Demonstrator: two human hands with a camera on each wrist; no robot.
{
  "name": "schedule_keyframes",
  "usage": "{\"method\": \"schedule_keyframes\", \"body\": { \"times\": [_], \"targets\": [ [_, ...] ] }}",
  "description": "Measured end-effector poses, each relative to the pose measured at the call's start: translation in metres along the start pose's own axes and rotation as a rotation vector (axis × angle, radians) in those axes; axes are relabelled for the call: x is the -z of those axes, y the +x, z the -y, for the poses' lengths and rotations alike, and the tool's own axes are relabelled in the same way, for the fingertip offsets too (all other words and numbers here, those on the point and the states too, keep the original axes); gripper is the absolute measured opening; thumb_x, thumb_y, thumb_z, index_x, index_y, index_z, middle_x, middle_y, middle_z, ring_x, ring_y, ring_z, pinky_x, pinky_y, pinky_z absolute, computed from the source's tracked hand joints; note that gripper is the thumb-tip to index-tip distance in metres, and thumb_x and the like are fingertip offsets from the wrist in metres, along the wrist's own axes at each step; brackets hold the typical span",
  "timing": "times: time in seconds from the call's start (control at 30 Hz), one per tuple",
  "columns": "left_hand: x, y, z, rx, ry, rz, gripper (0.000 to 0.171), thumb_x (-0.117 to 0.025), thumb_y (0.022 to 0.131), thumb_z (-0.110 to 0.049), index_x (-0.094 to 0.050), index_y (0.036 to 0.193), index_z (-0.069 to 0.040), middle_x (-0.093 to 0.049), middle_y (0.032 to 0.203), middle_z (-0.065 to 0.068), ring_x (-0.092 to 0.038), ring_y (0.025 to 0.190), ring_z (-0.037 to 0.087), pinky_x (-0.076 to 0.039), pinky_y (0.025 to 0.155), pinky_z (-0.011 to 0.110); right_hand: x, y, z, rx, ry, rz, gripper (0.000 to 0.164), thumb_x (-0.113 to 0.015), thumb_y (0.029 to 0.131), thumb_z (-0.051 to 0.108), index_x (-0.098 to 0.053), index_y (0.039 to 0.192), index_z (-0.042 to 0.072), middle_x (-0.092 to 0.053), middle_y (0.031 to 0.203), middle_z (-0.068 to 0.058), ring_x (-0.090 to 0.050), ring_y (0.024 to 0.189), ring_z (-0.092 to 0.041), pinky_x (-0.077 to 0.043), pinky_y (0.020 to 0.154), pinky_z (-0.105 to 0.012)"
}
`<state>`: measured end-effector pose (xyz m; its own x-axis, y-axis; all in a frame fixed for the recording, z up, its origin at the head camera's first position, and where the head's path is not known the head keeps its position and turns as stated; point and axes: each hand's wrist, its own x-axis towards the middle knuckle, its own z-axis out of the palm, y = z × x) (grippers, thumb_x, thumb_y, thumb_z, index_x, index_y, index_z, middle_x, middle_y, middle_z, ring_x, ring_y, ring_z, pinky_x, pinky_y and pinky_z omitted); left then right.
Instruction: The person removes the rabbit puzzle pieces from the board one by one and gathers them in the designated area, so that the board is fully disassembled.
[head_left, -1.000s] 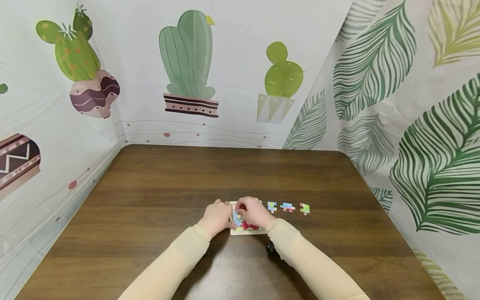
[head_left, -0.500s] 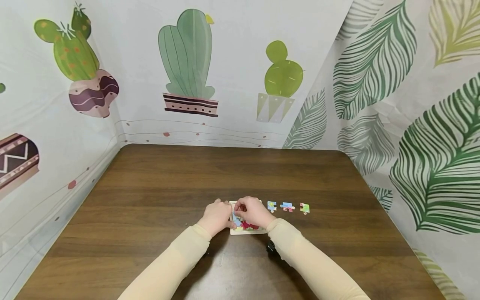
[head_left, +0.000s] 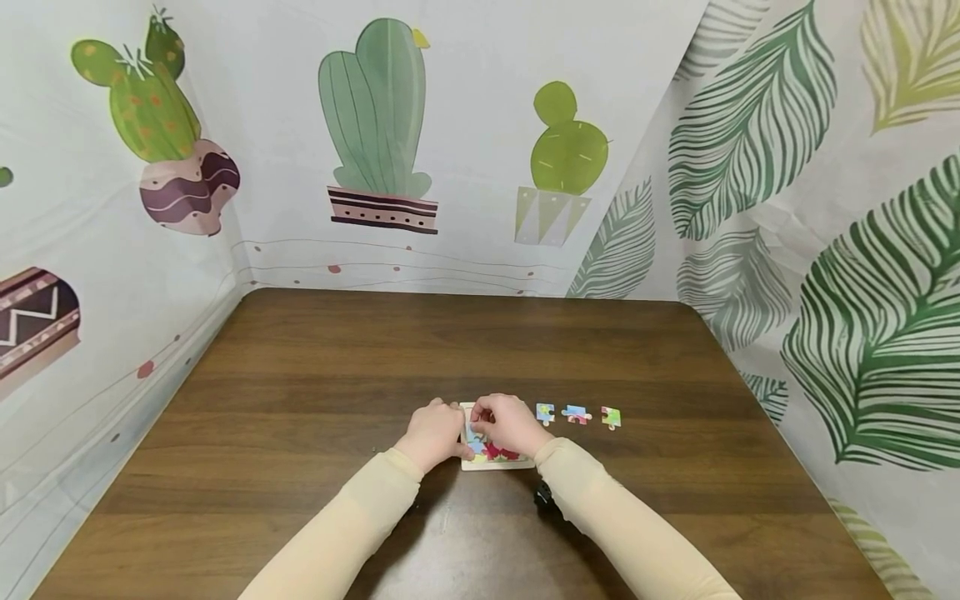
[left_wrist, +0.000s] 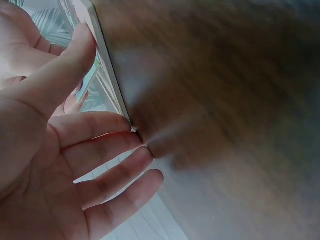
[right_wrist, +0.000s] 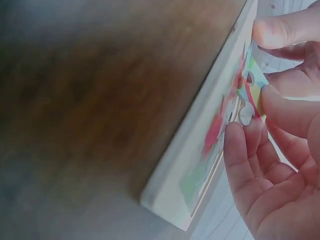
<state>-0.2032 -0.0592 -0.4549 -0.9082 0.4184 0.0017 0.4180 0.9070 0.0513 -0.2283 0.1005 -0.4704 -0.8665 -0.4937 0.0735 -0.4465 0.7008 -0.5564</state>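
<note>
Right hand [head_left: 512, 425]: thumb and fingertips pinch a puzzle piece [right_wrist: 255, 91], tilted, above the puzzle tray [head_left: 497, 466]. Left hand [head_left: 433, 433]: straightish fingers touch the tray's edge. Right of the pinching fingers, three loose pieces [head_left: 576, 413]; well beyond, the patterned wall [head_left: 480, 125].

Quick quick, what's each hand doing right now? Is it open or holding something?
Left hand: open, touching the puzzle tray.
Right hand: closed, pinching a puzzle piece.
</note>
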Motion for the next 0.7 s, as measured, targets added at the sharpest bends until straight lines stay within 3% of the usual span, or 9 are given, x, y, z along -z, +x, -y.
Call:
{"method": "schedule_keyframes", "body": {
  "times": [0.7],
  "targets": [
    [0.0001, 0.0003, -0.0007, 0.011, -0.001, 0.012, 0.052, -0.080, 0.063, -0.054, -0.068, 0.087, -0.010, -0.065, 0.090, 0.003, -0.056, 0.081, 0.022, -0.054, 0.059, 0.039, 0.0089, -0.0045, 0.0023, 0.048, 0.001, 0.035, 0.010, -0.071, 0.084, 0.014, -0.063, 0.080, 0.017, -0.052, 0.070, 0.008, -0.047, 0.065, -0.008, -0.041, 0.061, -0.024]
  ]
}}
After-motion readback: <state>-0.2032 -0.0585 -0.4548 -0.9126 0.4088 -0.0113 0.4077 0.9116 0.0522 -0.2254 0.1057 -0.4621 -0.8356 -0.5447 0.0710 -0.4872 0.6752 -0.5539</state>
